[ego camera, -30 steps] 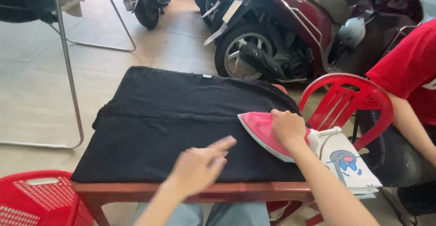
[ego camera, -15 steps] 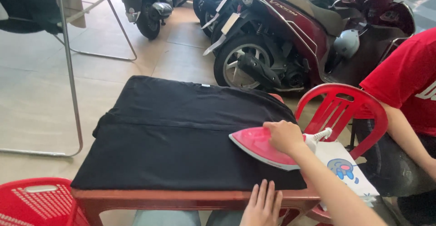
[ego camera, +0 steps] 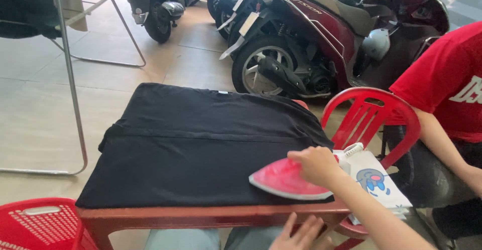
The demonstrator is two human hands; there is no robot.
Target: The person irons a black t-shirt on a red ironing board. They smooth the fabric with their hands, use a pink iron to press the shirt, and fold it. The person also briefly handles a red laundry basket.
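Right hand (ego camera: 317, 165) wrapped tight round pink iron (ego camera: 287, 179), fingers closed on handle; iron flat on black shirt (ego camera: 201, 144) nr front right corner of counter (ego camera: 211, 216). Left hand (ego camera: 301, 235) below front edge, fingers loosely spread, holding nothing. Risks: scorch if left sitting; tip off the edge; creases pressed in w/ no hand smoothing cloth.
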